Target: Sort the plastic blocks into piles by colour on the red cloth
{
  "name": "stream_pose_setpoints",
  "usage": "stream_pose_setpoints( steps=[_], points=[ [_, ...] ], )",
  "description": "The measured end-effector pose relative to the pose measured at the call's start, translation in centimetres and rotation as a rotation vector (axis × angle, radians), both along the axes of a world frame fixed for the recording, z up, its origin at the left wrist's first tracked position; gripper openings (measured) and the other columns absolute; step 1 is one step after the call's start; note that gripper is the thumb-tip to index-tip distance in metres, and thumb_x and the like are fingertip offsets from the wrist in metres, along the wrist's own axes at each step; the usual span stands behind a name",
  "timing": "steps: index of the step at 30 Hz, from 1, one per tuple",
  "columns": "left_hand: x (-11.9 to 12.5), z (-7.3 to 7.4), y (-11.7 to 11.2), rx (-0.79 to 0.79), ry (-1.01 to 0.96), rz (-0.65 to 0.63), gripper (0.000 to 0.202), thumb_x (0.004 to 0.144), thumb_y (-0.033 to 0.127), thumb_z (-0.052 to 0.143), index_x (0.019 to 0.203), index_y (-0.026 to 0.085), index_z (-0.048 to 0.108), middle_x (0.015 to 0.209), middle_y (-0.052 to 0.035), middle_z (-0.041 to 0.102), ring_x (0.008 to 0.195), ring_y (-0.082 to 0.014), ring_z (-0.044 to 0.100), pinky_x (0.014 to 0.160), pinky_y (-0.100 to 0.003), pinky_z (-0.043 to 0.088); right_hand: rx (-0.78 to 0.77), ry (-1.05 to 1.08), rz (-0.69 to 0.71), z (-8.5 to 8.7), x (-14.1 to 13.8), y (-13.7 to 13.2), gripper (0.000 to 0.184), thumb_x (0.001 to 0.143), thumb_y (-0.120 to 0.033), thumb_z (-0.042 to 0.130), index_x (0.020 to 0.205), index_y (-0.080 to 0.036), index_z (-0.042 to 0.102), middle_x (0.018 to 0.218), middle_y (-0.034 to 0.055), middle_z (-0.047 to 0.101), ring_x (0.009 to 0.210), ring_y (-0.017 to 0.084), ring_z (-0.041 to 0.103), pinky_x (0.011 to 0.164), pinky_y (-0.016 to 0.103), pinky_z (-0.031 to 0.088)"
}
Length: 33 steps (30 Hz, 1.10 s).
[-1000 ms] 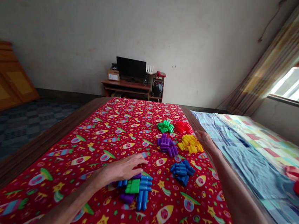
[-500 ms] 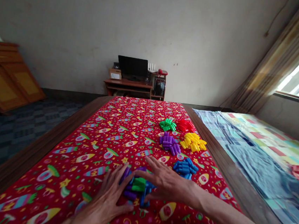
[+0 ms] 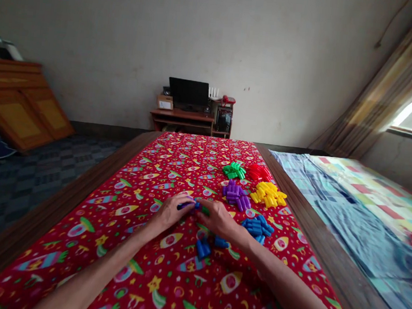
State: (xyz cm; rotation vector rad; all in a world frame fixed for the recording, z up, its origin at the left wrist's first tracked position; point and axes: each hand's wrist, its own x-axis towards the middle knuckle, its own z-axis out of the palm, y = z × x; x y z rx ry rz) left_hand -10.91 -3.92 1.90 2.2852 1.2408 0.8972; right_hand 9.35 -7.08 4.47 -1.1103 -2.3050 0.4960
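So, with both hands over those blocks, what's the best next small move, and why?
Probably the right hand should slide the loose blue blocks over to the blue pile. They lie just below the hands, apart from that pile, while the yellow pile and the other piles beyond each seem to hold one colour.

On my feed the bare, slim left forearm (image 3: pixel 96 270) comes in from 7 o'clock and the bare right forearm (image 3: pixel 281 283) from 5 o'clock, narrowing to a long-fingered left hand (image 3: pixel 173 212) and right hand (image 3: pixel 219 220).

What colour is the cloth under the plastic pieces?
The cloth is red with rockets and stars; head view.
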Motion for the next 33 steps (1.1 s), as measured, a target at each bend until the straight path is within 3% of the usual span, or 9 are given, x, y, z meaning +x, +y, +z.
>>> stream_pose_setpoints(
  steps=[4, 7, 13, 17, 20, 23, 26, 30, 33],
  points=[
    [-0.3, 0.3, 0.5, -0.087, -0.116, 0.02, 0.049, 0.088, 0.061, 0.046, 0.088, 0.018, 0.071, 0.113, -0.0106, 0.07, 0.11, -0.0254, 0.062, 0.102, -0.04, 0.046, -0.129, 0.15, 0.008, 1.1, 1.4, 1.3, 0.036, 0.088, -0.021, 0.055, 0.122, -0.015, 0.064, 0.097, 0.0064, 0.074, 0.08, 0.017, 0.068, 0.07, 0.025, 0.05],
    [-0.6, 0.3, 0.4, -0.095, -0.165, 0.088, 0.053, 0.089, 0.062, 0.042, 0.085, 0.017, 0.069, 0.12, -0.0129, 0.066, 0.111, -0.0253, 0.061, 0.102, -0.04, 0.045, -0.128, 0.159, 0.009, 1.8, 2.7, 1.9, 0.033, 0.086, -0.017, 0.054, 0.116, -0.016, 0.068, 0.099, 0.0064, 0.075, 0.084, 0.019, 0.069, 0.071, 0.026, 0.052],
    [-0.7, 1.9, -0.5, -0.138, -0.13, -0.054, 0.037, 0.09, 0.048, 0.046, 0.089, 0.018, 0.067, 0.109, -0.0094, 0.07, 0.108, -0.0242, 0.062, 0.101, -0.036, 0.046, -0.003, 0.041, -0.039, 1.4, 2.9, 1.2, 0.023, 0.09, -0.021, 0.053, 0.103, -0.015, 0.071, 0.093, 0.0095, 0.074, 0.082, 0.02, 0.068, 0.074, 0.029, 0.051],
    [-0.4, 1.8, -0.7, -0.128, -0.098, -0.043, 0.031, 0.088, 0.037, 0.041, 0.095, 0.018, 0.065, 0.1, -0.0076, 0.071, 0.098, -0.0229, 0.066, 0.093, -0.035, 0.051, 0.11, -0.066, 0.088, 0.1, 1.0, 0.7, 0.037, 0.086, -0.016, 0.057, 0.123, -0.014, 0.06, 0.114, 0.0167, 0.066, 0.106, 0.025, 0.062, 0.087, 0.035, 0.05],
    [-0.6, 1.0, -0.4, -0.127, -0.118, -0.023, 0.033, 0.085, 0.03, 0.038, 0.103, 0.017, 0.063, 0.103, -0.0084, 0.071, 0.099, -0.0217, 0.066, 0.093, -0.034, 0.052, 0.09, -0.097, 0.155, -0.6, 0.0, 1.1, 0.054, 0.082, -0.015, 0.061, 0.135, -0.014, 0.051, 0.12, 0.0163, 0.063, 0.113, 0.026, 0.058, 0.093, 0.037, 0.048],
    [-1.5, 0.8, 0.0, -0.124, -0.085, -0.077, 0.04, 0.086, 0.03, 0.039, 0.116, 0.014, 0.06, 0.116, -0.0122, 0.068, 0.108, -0.0235, 0.064, 0.097, -0.037, 0.05, 0.026, -0.089, 0.082, -1.2, 0.0, 1.5, 0.048, 0.08, -0.016, 0.063, 0.128, -0.017, 0.057, 0.112, 0.0123, 0.069, 0.102, 0.024, 0.063, 0.089, 0.035, 0.048],
    [-2.3, 0.9, 0.0, -0.107, 0.07, -0.105, 0.04, 0.087, 0.037, 0.049, 0.118, 0.015, 0.062, 0.124, -0.0146, 0.065, 0.116, -0.0277, 0.06, 0.102, -0.04, 0.046, -0.006, -0.084, 0.033, -1.6, 0.7, 1.5, 0.038, 0.082, -0.016, 0.062, 0.12, -0.016, 0.062, 0.101, 0.011, 0.072, 0.091, 0.022, 0.066, 0.081, 0.03, 0.049],
    [-2.0, 0.7, -0.2, -0.013, 0.213, -0.094, 0.032, 0.083, 0.03, 0.063, 0.114, 0.021, 0.066, 0.113, -0.0095, 0.071, 0.109, -0.0267, 0.063, 0.103, -0.043, 0.044, -0.001, -0.068, 0.047, -1.2, 1.3, 0.8, 0.033, 0.082, -0.017, 0.064, 0.115, -0.014, 0.065, 0.093, 0.0096, 0.072, 0.084, 0.02, 0.065, 0.076, 0.028, 0.047],
    [-1.2, 1.0, -0.5, 0.086, 0.204, -0.128, 0.025, 0.083, 0.019, 0.062, 0.107, 0.022, 0.069, 0.104, -0.0061, 0.073, 0.104, -0.0241, 0.065, 0.103, -0.042, 0.044, -0.035, -0.044, 0.071, 0.4, 1.8, 0.4, 0.024, 0.079, -0.014, 0.065, 0.103, -0.014, 0.07, 0.082, 0.0055, 0.071, 0.074, 0.016, 0.062, 0.068, 0.024, 0.044]
  ],
)
